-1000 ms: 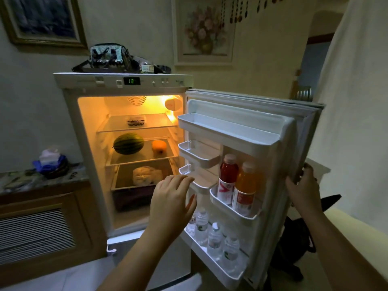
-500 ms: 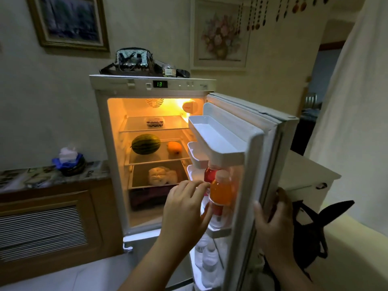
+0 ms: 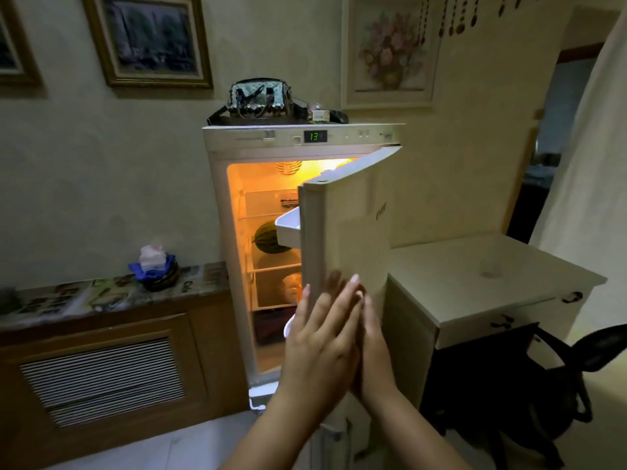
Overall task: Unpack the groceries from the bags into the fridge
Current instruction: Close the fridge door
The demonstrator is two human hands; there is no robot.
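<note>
The white fridge (image 3: 222, 212) stands lit inside, and its door (image 3: 353, 232) is swung most of the way shut, so only a narrow gap shows. Through that gap I see a striped watermelon (image 3: 266, 237) on the middle shelf and a pale bagged item (image 3: 292, 287) in the drawer below. My left hand (image 3: 320, 337) lies flat with fingers spread against the door's outer face near its edge. My right hand (image 3: 371, 340) is pressed flat beside it, partly behind the left. Neither hand holds anything. A black bag (image 3: 529, 385) hangs at the lower right.
A white cabinet (image 3: 492, 286) stands right of the fridge. To the left is a wooden counter (image 3: 101, 351) with a tissue basket (image 3: 154, 269). A patterned bag (image 3: 259, 98) sits on top of the fridge. Framed pictures hang on the wall.
The door has swung from wide open to nearly shut. My right hand left the door's edge, and both hands now lie flat on its outer face. The door bottles are hidden.
</note>
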